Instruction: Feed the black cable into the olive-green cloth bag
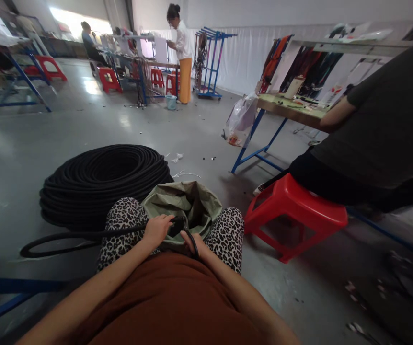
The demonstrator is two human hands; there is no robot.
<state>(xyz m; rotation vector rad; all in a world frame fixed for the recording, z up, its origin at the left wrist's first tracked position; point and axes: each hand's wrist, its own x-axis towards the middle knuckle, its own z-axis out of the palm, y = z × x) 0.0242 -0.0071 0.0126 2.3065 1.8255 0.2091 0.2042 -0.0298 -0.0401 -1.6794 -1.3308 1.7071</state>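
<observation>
A thick black cord [120,232] runs across my lap from a long loop on the left into my left hand [159,231], whose fingers are closed round it. Close beside it, my right hand [194,242] is closed too. A dark curved piece [193,244] passes over that hand; whether it is cord or a tool's handle I cannot tell. Both hands are over the near rim of an olive-green fabric bag [206,206], which stands open between my knees. Past my left knee lies a large coil of black cord [102,179] on the floor.
To the right, a co-worker [382,120] sits on a red plastic stool [292,211] at a blue-legged worktable [285,111]. A plastic bag [241,120] hangs from its corner. Blue metal bars [16,286] stand at lower left. White scraps [177,157] lie beyond the coil.
</observation>
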